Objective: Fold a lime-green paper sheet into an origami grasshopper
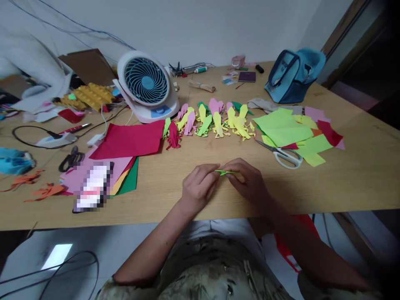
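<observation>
Between my fingers is a small folded piece of light green paper [225,172], seen nearly edge-on above the table. My left hand [200,185] pinches its left end, and my right hand [248,179] pinches the right end. Beyond my hands lies a row of cut paper shapes with fringed ends, among them a yellow one [218,124], a pink one [189,123] and a dark red one [173,135]. White-handled scissors [287,158] rest to the right of my right hand, near a pile of light green paper sheets [284,125].
On the left, a red sheet [131,139] overlaps pink and green sheets, with a blurred-out phone-like object [93,186] on top. Black-handled scissors [71,159], a power strip [56,139] and a white fan [146,85] stand or lie farther back. A blue bag [289,79] sits at the back right.
</observation>
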Motion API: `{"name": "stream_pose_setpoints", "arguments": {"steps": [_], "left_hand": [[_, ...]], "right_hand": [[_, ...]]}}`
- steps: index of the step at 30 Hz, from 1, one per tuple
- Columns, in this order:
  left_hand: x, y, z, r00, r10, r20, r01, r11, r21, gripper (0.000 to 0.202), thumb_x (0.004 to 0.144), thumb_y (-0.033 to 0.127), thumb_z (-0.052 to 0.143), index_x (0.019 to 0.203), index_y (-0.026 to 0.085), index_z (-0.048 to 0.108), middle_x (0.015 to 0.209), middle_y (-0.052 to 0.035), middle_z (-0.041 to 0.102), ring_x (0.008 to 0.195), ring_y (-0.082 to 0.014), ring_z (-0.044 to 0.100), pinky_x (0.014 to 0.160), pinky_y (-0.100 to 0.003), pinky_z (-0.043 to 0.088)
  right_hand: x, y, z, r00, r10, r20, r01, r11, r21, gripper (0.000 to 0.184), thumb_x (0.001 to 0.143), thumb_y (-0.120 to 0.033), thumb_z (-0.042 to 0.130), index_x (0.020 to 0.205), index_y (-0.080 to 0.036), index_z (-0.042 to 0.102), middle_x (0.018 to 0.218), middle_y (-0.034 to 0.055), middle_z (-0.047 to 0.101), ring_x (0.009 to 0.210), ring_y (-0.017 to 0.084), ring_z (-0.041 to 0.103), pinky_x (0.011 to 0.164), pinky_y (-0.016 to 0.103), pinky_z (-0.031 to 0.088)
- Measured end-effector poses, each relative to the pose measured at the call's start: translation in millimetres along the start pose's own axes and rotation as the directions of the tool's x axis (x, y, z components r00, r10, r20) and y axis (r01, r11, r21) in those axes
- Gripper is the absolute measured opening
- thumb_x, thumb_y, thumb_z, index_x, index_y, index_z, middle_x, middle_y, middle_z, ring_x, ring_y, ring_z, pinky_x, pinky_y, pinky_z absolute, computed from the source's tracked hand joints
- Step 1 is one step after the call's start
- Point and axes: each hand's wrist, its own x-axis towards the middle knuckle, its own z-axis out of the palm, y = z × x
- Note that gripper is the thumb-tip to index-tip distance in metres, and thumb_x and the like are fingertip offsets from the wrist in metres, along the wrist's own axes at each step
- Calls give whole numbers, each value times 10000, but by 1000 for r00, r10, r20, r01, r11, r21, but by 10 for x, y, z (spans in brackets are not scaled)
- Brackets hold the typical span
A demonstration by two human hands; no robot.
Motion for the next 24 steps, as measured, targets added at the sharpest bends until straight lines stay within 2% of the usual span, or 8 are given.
{"name": "stream_pose_setpoints", "arguments": {"steps": [6, 11, 16, 19, 21, 24], "left_hand": [[15, -47, -12, 993, 40, -115, -28, 995, 100, 139, 891, 131, 601, 1014, 187, 637, 1096, -99, 718, 1039, -224, 603, 902, -390, 501], [-13, -84, 3, 991, 32, -132, -8, 984, 179, 143, 871, 151, 641, 1010, 184, 652, 1104, -118, 699, 977, -221, 580, 860, -377, 476], [-54, -127, 16, 987, 31, -158, 3, 978, 208, 156, 873, 155, 637, 1023, 191, 660, 1035, -110, 685, 918, -206, 580, 815, -355, 452], [-57, -130, 4, 985, 24, -170, 14, 976, 216, 149, 870, 155, 638, 1010, 199, 664, 1009, -100, 682, 902, -203, 581, 806, -355, 450], [-47, -126, -7, 984, 6, -179, 29, 981, 193, 112, 869, 160, 638, 969, 201, 666, 1097, -115, 670, 993, -223, 583, 856, -377, 456], [-25, -121, -16, 988, -81, -129, 80, 997, -18, 60, 908, 193, 588, 937, 187, 641, 1209, -130, 645, 1137, -239, 573, 949, -403, 457]], "right_hand": [[-16, -13, 52, 986, -159, -41, 155, 983, -101, 302, 885, -56, 563, 1111, -244, 631, 962, 58, 686, 915, 181, 653, 799, 349, 555], [-56, 19, 83, 967, -255, -29, 245, 951, -191, 384, 863, -23, 563, 1176, -238, 615, 1013, 86, 677, 932, 193, 645, 802, 358, 572], [-94, 50, 91, 941, -336, -41, 316, 915, -250, 450, 844, -23, 593, 1227, -259, 611, 1002, 76, 687, 913, 192, 649, 789, 338, 573], [-115, 51, 95, 943, -331, -40, 312, 918, -244, 429, 839, -29, 600, 1209, -245, 621, 1013, 83, 691, 925, 195, 652, 806, 342, 568], [-117, 36, 98, 955, -292, -46, 278, 939, -204, 395, 846, -36, 595, 1180, -244, 627, 1023, 78, 693, 935, 190, 653, 821, 341, 560], [-89, 9, 90, 986, -152, -70, 146, 986, -80, 297, 865, -64, 593, 1100, -239, 642, 975, 57, 695, 914, 176, 655, 812, 322, 539]]}}
